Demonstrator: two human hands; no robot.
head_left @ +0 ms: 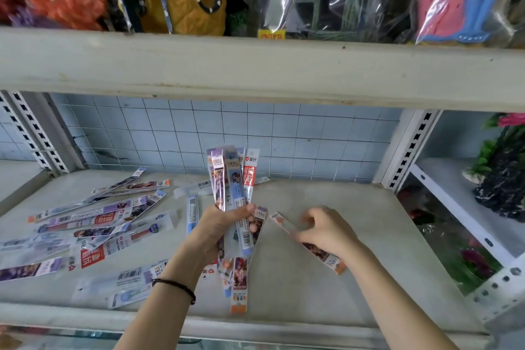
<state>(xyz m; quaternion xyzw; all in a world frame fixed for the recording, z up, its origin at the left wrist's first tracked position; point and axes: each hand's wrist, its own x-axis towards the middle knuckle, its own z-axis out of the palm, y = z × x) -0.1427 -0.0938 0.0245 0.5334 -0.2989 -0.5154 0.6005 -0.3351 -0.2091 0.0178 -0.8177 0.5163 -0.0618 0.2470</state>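
Left hand [218, 227] grips a fanned bundle of packets [235, 179] upright over mid-shelf [341, 307]. Right hand [326, 229], fingers curled (somewhat blurred), pinches a single packet [329, 258] lying just right. Advise aligning its ends before sliding it into the bundle.

**Legible print.** Red-and-white packet [251, 172], rightmost in the bundle [230, 179] gripped by the left hand [224, 226]: brand mark "爱好" beside a red heart-shaped logo at its top. Orange-ended packet [239, 293], lowest in the bundle: numeral "5". Loose packet [157, 271] on the shelf [369, 207], near the left wrist: digits resembling "191". Barcode label [129, 275] beside it: numbers too small to read. Yellow tag [271, 35] on the upper shelf edge: red letters, blurred. Single packet [331, 260] pinched by the right hand [326, 231]: print illegible.
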